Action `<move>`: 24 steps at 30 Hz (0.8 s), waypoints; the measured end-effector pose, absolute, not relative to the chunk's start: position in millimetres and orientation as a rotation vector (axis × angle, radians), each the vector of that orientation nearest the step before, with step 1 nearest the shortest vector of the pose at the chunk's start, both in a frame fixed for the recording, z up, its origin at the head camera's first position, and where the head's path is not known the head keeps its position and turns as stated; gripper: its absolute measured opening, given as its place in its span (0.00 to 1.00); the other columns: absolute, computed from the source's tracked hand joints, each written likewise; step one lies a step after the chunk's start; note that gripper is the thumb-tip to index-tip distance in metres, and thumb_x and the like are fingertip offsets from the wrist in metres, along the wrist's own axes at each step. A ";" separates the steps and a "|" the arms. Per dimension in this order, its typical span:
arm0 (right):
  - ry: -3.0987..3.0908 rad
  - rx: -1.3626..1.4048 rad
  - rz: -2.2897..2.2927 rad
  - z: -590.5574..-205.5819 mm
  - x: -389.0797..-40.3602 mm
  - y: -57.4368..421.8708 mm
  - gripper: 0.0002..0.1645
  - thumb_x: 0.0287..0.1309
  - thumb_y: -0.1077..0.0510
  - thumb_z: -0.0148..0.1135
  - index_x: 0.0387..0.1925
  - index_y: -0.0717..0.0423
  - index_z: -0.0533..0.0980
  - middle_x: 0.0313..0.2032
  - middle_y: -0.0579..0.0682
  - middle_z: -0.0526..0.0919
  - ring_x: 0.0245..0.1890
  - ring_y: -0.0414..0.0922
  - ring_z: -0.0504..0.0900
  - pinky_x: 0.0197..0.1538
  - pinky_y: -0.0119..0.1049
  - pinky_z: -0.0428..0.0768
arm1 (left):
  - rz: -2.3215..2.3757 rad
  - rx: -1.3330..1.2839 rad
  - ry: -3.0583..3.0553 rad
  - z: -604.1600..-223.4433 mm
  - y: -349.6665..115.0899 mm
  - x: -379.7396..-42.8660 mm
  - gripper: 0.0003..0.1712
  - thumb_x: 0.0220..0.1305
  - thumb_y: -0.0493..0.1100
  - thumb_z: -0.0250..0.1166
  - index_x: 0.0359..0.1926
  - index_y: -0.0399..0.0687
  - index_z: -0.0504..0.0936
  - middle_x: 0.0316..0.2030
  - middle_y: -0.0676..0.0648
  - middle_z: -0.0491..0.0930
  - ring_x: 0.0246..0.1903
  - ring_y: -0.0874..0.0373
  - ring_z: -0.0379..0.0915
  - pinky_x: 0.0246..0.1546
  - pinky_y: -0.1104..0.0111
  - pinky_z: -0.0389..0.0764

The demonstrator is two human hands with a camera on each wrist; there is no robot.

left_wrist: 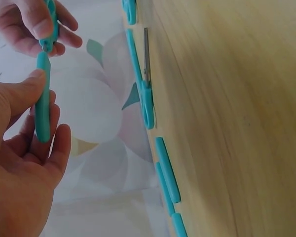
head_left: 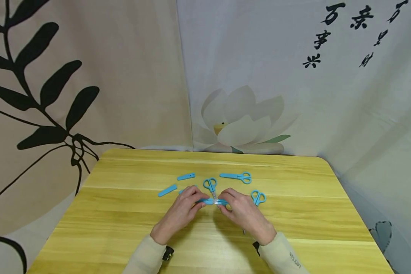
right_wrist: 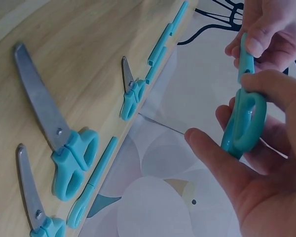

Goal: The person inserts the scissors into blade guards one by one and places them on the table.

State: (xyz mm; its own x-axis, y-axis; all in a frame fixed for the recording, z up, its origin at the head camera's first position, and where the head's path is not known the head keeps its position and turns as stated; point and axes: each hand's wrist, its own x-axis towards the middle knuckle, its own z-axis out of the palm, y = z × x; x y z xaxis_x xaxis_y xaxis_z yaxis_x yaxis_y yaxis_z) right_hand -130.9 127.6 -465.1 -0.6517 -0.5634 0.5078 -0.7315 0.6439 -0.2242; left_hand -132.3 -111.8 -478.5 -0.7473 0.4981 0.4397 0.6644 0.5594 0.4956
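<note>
Between the two hands is a pair of blue-handled scissors (right_wrist: pixel 249 116) whose blades sit inside a blue blade cover (left_wrist: pixel 43 101). My left hand (head_left: pixel 185 205) pinches the cover between thumb and fingers. The scissors' handle loops are held by my right hand (head_left: pixel 243 211), its thumb near the pivot in the right wrist view. A sliver of metal shows between cover and handles in the left wrist view. Just beyond the hands lies a bare pair of scissors (head_left: pixel 210 185) on the table. Another bare pair (head_left: pixel 258 197) is partly hidden by my right hand.
The wooden table (head_left: pixel 123 228) also carries a covered pair of scissors (head_left: pixel 235 176) toward the back. Loose blue covers (head_left: pixel 186 176) lie left of centre, one partly behind my left hand. Two bare pairs appear close together in the right wrist view. A printed curtain (head_left: pixel 140 76) hangs behind.
</note>
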 end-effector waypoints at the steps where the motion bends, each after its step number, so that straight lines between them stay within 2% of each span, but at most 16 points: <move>1: -2.470 1.024 0.585 -465.1 -130.9 127.3 0.12 0.56 0.60 0.79 0.40 0.57 0.84 0.42 0.48 0.85 0.34 0.41 0.87 0.33 0.29 0.84 | -0.966 -0.968 -2.545 -478.4 -111.8 -132.4 0.10 0.67 0.37 0.70 0.48 0.47 0.88 0.41 0.54 0.77 0.41 0.60 0.69 0.40 0.66 0.75; 6: -2.488 1.024 0.625 -466.3 -131.4 128.0 0.12 0.57 0.59 0.78 0.41 0.57 0.84 0.43 0.47 0.85 0.36 0.41 0.87 0.36 0.30 0.85 | -0.986 -0.960 -2.550 -478.2 -111.5 -133.4 0.09 0.67 0.37 0.71 0.48 0.48 0.88 0.41 0.56 0.76 0.41 0.61 0.68 0.40 0.68 0.75; 10: -2.526 1.003 0.686 -467.9 -131.6 131.5 0.13 0.57 0.59 0.79 0.42 0.56 0.84 0.45 0.47 0.84 0.40 0.42 0.87 0.41 0.32 0.86 | -1.037 -0.972 -2.555 -477.5 -111.7 -133.8 0.11 0.66 0.37 0.72 0.49 0.48 0.88 0.45 0.55 0.78 0.45 0.61 0.73 0.45 0.66 0.80; 13: -2.538 0.992 0.705 -468.0 -131.3 134.5 0.13 0.57 0.60 0.79 0.42 0.56 0.83 0.45 0.46 0.84 0.41 0.42 0.86 0.42 0.34 0.86 | -1.068 -0.966 -2.585 -477.5 -113.0 -133.0 0.16 0.66 0.38 0.73 0.54 0.47 0.86 0.52 0.52 0.81 0.53 0.54 0.77 0.54 0.59 0.81; 15: -2.537 0.993 0.699 -468.1 -131.1 136.3 0.13 0.57 0.60 0.79 0.42 0.56 0.83 0.45 0.46 0.84 0.41 0.42 0.86 0.43 0.35 0.86 | -1.081 -0.940 -2.622 -478.3 -114.8 -131.9 0.21 0.65 0.40 0.74 0.58 0.46 0.85 0.57 0.50 0.82 0.59 0.49 0.76 0.61 0.52 0.78; 18: -2.536 0.991 0.685 -467.8 -130.6 138.9 0.13 0.57 0.59 0.78 0.42 0.55 0.83 0.45 0.45 0.84 0.41 0.41 0.86 0.42 0.35 0.86 | -1.096 -0.892 -2.671 -479.9 -118.5 -130.3 0.24 0.65 0.40 0.73 0.62 0.44 0.83 0.60 0.46 0.82 0.64 0.42 0.74 0.65 0.46 0.74; 24: -2.537 0.980 0.672 -468.8 -130.1 141.5 0.13 0.57 0.59 0.79 0.42 0.54 0.83 0.45 0.44 0.84 0.39 0.40 0.85 0.40 0.35 0.86 | -1.111 -0.889 -2.661 -480.4 -123.2 -130.3 0.18 0.68 0.39 0.71 0.58 0.46 0.86 0.55 0.48 0.86 0.60 0.45 0.78 0.62 0.48 0.77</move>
